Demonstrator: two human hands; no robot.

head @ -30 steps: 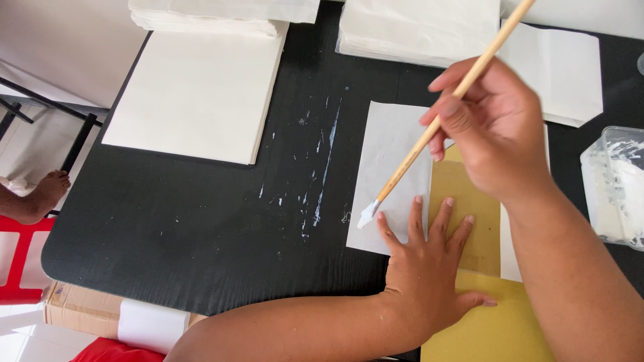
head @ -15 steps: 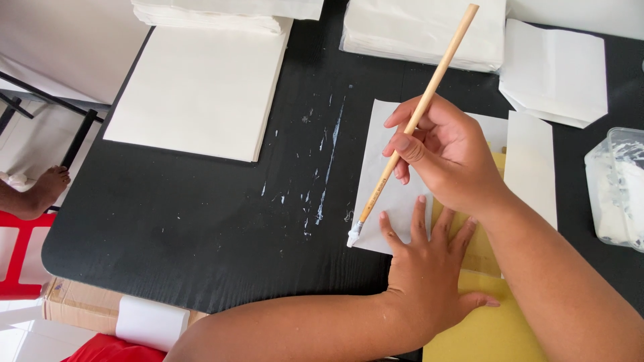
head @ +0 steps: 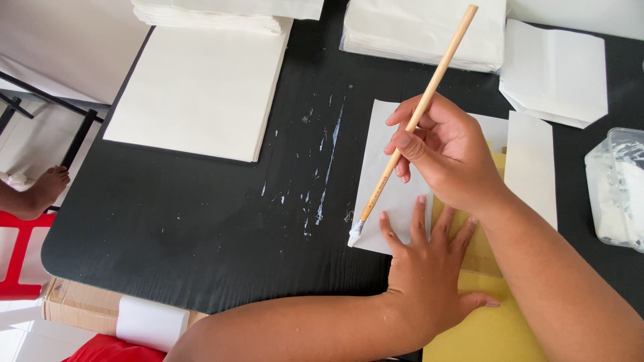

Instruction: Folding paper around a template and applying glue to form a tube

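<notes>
Yellow sheet (head: 483,332) at the table's (head: 201,234) near edge lies under my flat, open left hand (head: 429,275); beyond, my right hand (head: 446,157) grips a wooden brush (head: 412,127), its white-coated tip at the white paper's (head: 396,194) near left corner.

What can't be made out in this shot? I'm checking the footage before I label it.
Head view:
- Yellow sheet: mostly hidden under the left hand and right forearm, cut off by the bottom edge.
- Plastic tub: cut off by the right edge; its white contents are unclear.
- Brush tip: too small to see the bristles.
</notes>
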